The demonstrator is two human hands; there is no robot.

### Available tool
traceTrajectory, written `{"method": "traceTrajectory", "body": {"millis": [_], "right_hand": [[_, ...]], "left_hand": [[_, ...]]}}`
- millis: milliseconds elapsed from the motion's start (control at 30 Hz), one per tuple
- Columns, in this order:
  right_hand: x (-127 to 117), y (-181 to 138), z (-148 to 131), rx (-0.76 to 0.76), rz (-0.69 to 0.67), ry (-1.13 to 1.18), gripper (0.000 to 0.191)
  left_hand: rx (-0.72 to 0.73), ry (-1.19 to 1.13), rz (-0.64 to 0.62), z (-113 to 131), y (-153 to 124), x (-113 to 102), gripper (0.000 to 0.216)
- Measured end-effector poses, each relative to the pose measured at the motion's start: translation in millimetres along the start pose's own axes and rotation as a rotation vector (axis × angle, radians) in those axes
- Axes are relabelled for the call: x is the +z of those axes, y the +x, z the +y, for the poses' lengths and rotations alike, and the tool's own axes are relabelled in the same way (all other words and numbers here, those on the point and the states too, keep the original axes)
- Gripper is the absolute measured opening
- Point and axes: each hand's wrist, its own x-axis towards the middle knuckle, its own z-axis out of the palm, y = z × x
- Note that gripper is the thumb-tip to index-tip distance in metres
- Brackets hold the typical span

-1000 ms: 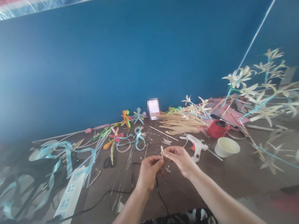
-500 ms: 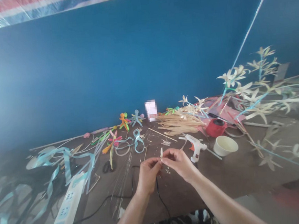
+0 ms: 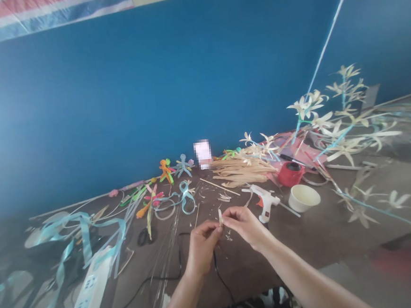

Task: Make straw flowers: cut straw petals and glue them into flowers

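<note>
Between my two hands a small pale strip (image 3: 220, 214) stands upright, pinched at its lower part. My left hand (image 3: 202, 244) is closed, thumb and forefinger pressed on the strip's base. From the other side my right hand (image 3: 245, 224) grips the same strip with thumb and fingertips. Pale scraps (image 3: 224, 197) lie on the dark table just beyond the hands. A white glue gun (image 3: 264, 200) with an orange trigger rests on its side to the right of my right hand.
Dried tan strips (image 3: 244, 170) are piled at the back. On the right are a red tape roll (image 3: 290, 175), a cream bowl (image 3: 304, 198) and branches of pale flowers (image 3: 338, 127). Leftward lie a power strip (image 3: 88, 291), scissors (image 3: 146, 235), blue ribbon (image 3: 85, 230) and a black cord (image 3: 138, 292).
The view has shifted slightly, so the table things appear further left. My hands stay together on the strip, and my left hand sits slightly lower.
</note>
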Motion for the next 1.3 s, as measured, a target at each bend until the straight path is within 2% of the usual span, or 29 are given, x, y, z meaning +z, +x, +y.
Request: {"method": "traceTrajectory", "body": {"millis": [100, 200, 267, 333, 400, 467, 567, 667, 767, 833, 933, 1000, 1067, 1133, 1300], "right_hand": [[-18, -1, 2, -0.033, 0.07, -0.115, 0.029], [-51, -11, 13, -0.038, 0.229, -0.342, 0.031], [-73, -19, 26, 0.038, 0.426, -0.606, 0.035], [-90, -25, 40, 0.203, 0.559, -0.843, 0.044], [-99, -24, 50, 0.37, 0.551, -0.975, 0.051], [-101, -18, 55, 0.472, 0.5, -1.036, 0.055], [-100, -5, 55, 0.546, 0.464, -1.069, 0.057], [-103, 2, 55, 0.555, 0.456, -1.073, 0.051], [-108, 0, 60, 0.507, 0.482, -0.991, 0.04], [-108, -5, 65, 0.416, 0.532, -0.836, 0.034], [-96, -12, 70, 0.236, 0.615, -0.459, 0.03], [-82, -16, 69, 0.173, 0.623, -0.16, 0.03], [-66, -20, 63, 0.168, 0.566, 0.092, 0.029], [-52, -22, 54, 0.182, 0.472, 0.235, 0.029], [-35, -28, 31, 0.205, 0.309, 0.362, 0.028]], "left_hand": [[-0.039, -0.042, 0.046, 1, 1, -4, 0.014], [-0.064, -0.086, 0.095, 3, 3, -12, 0.016], [-0.069, -0.111, 0.11, 3, 4, -16, 0.018], [-0.087, -0.134, 0.122, 2, 6, -17, 0.02], [-0.109, -0.159, 0.122, 0, 9, -14, 0.02], [-0.125, -0.182, 0.107, -3, 10, -9, 0.019], [-0.136, -0.201, 0.077, -4, 11, -1, 0.019], [-0.139, -0.207, 0.058, -5, 10, 0, 0.019], [-0.158, -0.217, 0.067, -5, 9, -4, 0.019], [-0.168, -0.234, 0.082, -6, 9, -7, 0.019], [-0.173, -0.246, 0.095, -7, 10, -7, 0.02], [-0.173, -0.238, 0.076, -6, 11, -4, 0.021], [-0.159, -0.234, 0.035, -3, 13, 1, 0.02], [-0.135, -0.243, -0.014, 1, 16, 8, 0.018], [-0.099, -0.315, -0.134, 6, 27, 20, 0.015]]}}
